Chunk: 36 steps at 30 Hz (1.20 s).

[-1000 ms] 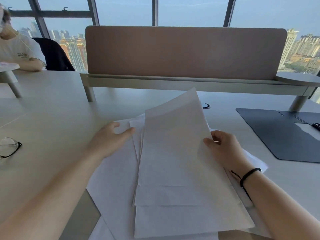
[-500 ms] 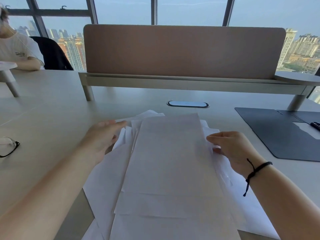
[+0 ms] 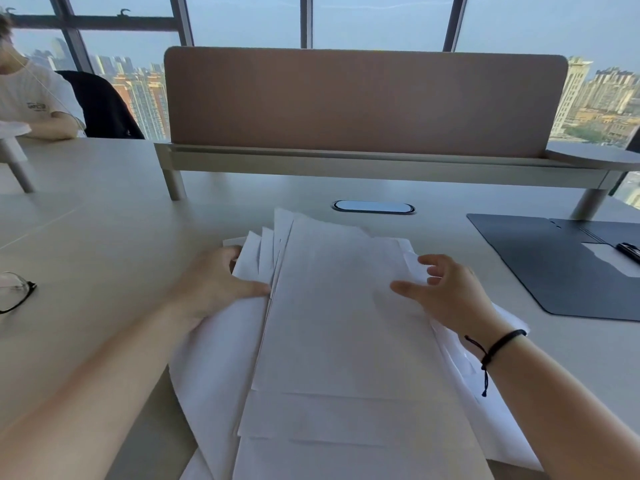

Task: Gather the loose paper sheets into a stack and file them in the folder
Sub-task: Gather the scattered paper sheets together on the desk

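The pale grey-beige laminate desk (image 3: 104,220) carries everything here, and across its near middle lies the fanned pile of loose white paper sheets (image 3: 346,323), splayed between the two hands, its near end running over the desk's front edge. The step in hand, as I judge it, is squaring that pile. To do it well, both palms should press inward on the long edges together, then the whole bundle be stood on end and tapped, because the sheets under the left hand and beyond the right wrist stick out well past the top sheet. The left hand (image 3: 211,285) lies flat, fingers spread apart, against the left edge of the pile, thumb on the paper; it grips nothing. The right hand (image 3: 446,292) rests open on the right side, fingers loosely parted over the top sheet, clamped on nothing either.

Well to the right of the right hand lies the dark grey open folder (image 3: 561,268), flat on the desk, a white sheet and a black clip or pen at its far side; which, I cannot tell. Nothing stands between pile and folder. Beyond both hands stands the brown fabric desk divider (image 3: 363,102), and before it the oval cable port (image 3: 373,206). Far left of the left hand lie black-rimmed spectacles (image 3: 15,289), clear of the work
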Available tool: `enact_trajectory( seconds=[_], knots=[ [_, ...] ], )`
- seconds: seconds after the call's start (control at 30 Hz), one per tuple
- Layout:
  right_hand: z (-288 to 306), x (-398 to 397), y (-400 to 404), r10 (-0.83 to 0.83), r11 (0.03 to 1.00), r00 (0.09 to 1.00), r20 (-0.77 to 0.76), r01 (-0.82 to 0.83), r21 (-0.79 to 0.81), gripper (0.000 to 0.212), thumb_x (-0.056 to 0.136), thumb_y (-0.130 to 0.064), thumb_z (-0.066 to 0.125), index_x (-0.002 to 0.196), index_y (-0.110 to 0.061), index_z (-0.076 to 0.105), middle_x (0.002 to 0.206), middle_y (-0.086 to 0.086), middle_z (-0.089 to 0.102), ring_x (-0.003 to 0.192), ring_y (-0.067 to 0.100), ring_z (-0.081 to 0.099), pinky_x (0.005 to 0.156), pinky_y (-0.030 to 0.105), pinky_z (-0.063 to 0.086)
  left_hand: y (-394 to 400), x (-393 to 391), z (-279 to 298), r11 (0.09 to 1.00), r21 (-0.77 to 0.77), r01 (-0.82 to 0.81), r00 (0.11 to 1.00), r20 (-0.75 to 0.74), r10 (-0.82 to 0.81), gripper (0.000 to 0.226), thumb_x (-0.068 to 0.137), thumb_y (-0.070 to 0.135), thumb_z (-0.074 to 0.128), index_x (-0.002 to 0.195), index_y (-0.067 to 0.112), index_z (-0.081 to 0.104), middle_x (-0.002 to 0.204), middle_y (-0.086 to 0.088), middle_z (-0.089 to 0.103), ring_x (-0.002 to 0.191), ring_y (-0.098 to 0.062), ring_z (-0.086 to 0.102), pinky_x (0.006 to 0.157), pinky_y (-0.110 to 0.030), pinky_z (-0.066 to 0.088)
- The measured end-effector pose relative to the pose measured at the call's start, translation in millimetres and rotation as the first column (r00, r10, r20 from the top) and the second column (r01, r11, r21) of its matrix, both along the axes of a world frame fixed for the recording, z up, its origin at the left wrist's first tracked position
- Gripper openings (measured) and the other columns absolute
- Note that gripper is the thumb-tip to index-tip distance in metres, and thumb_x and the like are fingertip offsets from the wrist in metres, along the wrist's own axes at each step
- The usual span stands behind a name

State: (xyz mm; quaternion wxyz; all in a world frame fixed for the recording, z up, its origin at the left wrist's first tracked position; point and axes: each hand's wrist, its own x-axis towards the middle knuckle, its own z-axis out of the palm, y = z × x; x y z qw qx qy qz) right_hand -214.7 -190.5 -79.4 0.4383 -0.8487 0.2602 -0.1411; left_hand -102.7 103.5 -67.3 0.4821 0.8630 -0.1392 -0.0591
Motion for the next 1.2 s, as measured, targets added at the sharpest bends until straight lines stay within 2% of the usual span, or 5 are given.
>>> enact_trajectory(
  seconds=[0.27, 0.5, 0.87, 1.07, 1.2],
  knots=[
    [2.4, -1.5, -13.5, -0.051, 0.697, 0.983, 0.175, -0.090, 0.711, 0.096, 0.072, -0.012, 0.086, 0.151, 0.001, 0.032, 0.105, 0.017, 0.074, 0.082, 0.026, 0.073, 0.071, 0.036, 0.060, 8.1, 14.2, -1.6, 0.881, -0.460, -0.113, 0.986, -0.161, 0.042, 0.025, 0.083, 0.007, 0.073, 0.108, 0.007, 0.073, 0.105, -0.015, 0.077, 0.089, -0.032, 0.074, 0.082, -0.043, 0.059],
    [7.2, -7.9, -17.2, 0.221, 0.731, 0.973, 0.064, -0.208, 0.650, 0.027, 0.085, -0.018, 0.075, 0.107, -0.003, 0.076, 0.103, 0.016, 0.079, 0.081, 0.031, 0.076, 0.071, 0.040, 0.063, 7.8, 20.4, -7.8, 0.822, -0.551, -0.142, 0.972, -0.233, 0.012, 0.019, 0.095, 0.018, 0.062, 0.110, 0.012, 0.073, 0.110, -0.012, 0.075, 0.079, -0.018, 0.075, 0.066, -0.028, 0.061],
    [11.6, -12.3, -14.1, 0.148, 0.734, 0.980, 0.132, -0.198, 0.649, 0.027, 0.090, -0.006, 0.069, 0.117, -0.006, 0.069, 0.101, 0.017, 0.078, 0.072, 0.029, 0.075, 0.066, 0.047, 0.064, 5.9, 22.1, -11.5, 0.926, -0.224, -0.304, 0.952, -0.098, 0.289, 0.063, 0.085, 0.021, 0.075, 0.141, 0.025, 0.046, 0.121, -0.007, 0.065, 0.093, -0.025, 0.067, 0.086, -0.039, 0.054],
    [16.3, -16.3, -10.5, 0.129, 0.705, 0.975, 0.181, -0.218, 0.674, 0.015, 0.090, -0.004, 0.067, 0.104, -0.006, 0.072, 0.082, 0.012, 0.079, 0.061, 0.026, 0.075, 0.055, 0.042, 0.063, -10.2, -0.2, -4.0, 0.994, -0.057, -0.089, 0.986, 0.137, 0.096, 0.031, 0.090, 0.049, 0.063, 0.114, 0.032, 0.070, 0.113, 0.023, 0.064, 0.115, -0.002, 0.057, 0.088, -0.024, 0.040],
    [17.6, -16.4, -11.3, 0.159, 0.694, 0.962, 0.222, -0.269, 0.668, 0.013, 0.090, -0.006, 0.066, 0.100, -0.008, 0.074, 0.086, 0.013, 0.079, 0.065, 0.027, 0.075, 0.064, 0.046, 0.062, -16.7, 0.0, -8.7, 0.998, -0.063, -0.031, 0.997, 0.063, 0.035, 0.056, 0.085, 0.055, 0.065, 0.050, 0.021, 0.038, 0.049, 0.013, 0.036, 0.050, -0.002, 0.038, 0.058, -0.029, 0.022]
  ],
)
